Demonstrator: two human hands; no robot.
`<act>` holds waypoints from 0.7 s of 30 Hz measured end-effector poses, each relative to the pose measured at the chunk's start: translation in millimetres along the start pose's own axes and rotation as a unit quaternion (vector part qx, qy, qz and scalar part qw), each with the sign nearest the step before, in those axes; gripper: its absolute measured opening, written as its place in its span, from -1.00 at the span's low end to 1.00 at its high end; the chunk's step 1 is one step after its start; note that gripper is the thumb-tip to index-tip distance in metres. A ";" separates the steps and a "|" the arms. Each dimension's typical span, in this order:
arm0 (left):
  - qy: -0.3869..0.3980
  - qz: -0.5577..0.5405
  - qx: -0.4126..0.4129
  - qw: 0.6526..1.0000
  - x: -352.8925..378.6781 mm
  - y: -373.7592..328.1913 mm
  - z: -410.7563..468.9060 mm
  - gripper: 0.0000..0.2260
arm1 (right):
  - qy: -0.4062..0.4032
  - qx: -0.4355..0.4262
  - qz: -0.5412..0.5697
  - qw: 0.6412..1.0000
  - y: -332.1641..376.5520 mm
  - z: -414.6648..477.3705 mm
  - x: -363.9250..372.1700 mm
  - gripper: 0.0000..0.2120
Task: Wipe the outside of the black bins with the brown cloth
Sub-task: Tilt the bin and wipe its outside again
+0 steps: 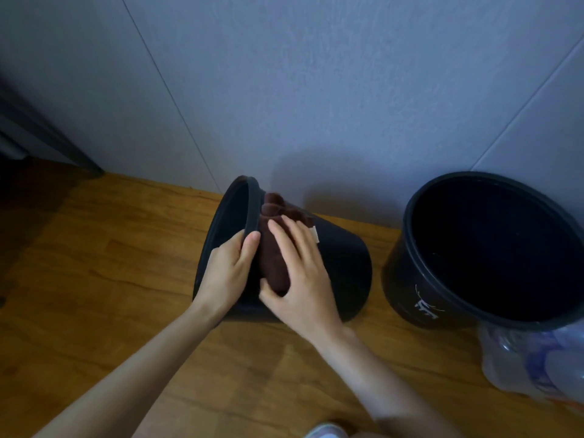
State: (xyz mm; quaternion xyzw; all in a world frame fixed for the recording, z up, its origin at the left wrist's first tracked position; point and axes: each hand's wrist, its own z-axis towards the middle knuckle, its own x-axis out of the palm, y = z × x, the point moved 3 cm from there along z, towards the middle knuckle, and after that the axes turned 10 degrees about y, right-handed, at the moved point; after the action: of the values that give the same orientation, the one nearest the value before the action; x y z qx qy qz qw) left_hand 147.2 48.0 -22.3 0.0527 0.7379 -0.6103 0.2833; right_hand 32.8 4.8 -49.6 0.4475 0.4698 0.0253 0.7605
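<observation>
Brown cloth (273,248) sits bunched on the tipped bin (341,263), just behind its rim. Soft, so it'll slide on smooth plastic. Right hand (303,279) presses it, fingers flat. Left hand (227,270) grips the rim, probably the best hold since the bin looks light. Second bin (410,279) stands upright to its right.

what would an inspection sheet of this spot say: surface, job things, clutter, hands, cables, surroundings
surface: wooden floor
job's things: tipped bin on its side, mouth to the left; upright bin standing apart on the right; brown cloth on the tipped bin's outer wall
clutter: clear bag of what look like plastic bottles beside the upright bin
hands: left hand grips the tipped bin's rim; right hand presses on the brown cloth
cables: nothing seen
surroundings: pale wall behind; dark furniture far left
</observation>
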 end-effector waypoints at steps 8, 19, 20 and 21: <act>-0.004 0.004 -0.022 1.000 -8.2 3.0 7.4 -0.71 | -0.049 0.265 0.016 0.963 -111.1 -46.6 -6.7 -0.26; 0.017 0.059 -0.009 0.998 7.5 -12.4 22.2 -0.69 | -0.100 0.073 0.047 0.991 -4.3 7.3 -10.2 -0.35; 0.018 0.057 -0.011 0.998 8.5 -13.2 24.4 -0.70 | -0.088 0.037 0.030 0.995 3.1 7.6 -8.4 -0.36; 0.022 0.054 -0.011 0.998 9.3 -14.0 25.9 -0.70 | -0.079 0.021 0.012 0.997 3.1 5.8 -6.3 -0.36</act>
State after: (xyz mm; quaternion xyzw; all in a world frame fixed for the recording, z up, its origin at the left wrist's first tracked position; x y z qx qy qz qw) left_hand 142.7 17.9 -17.1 0.1028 0.7469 -0.5846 0.2997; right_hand 34.8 -0.1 -42.1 0.4698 0.4027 -0.0107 0.7855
